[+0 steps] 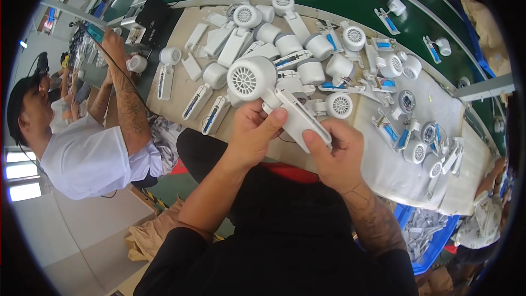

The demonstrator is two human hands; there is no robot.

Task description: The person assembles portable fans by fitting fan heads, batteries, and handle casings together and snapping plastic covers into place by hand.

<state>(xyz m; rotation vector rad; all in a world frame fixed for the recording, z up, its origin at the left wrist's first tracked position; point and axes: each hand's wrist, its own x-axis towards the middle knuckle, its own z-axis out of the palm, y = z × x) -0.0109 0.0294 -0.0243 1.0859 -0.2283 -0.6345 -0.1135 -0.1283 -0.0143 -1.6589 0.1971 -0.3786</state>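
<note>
Fingers [276,116] of both hands, left hand [253,134] and right hand [337,153], close around 1 white handheld fan [268,89] above the cluttered table [383,164].

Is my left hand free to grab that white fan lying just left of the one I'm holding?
Probably not yet: both hands, left hand included, grip the held white fan. The lying fan itself sits uncovered nearby.

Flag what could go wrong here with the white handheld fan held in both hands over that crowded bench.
1. The white fan is pinched only at its handle by the left hand and right hand; its heavy head could tip.
2. The pile of fan parts lies right under it; a slip may scatter them.
</note>
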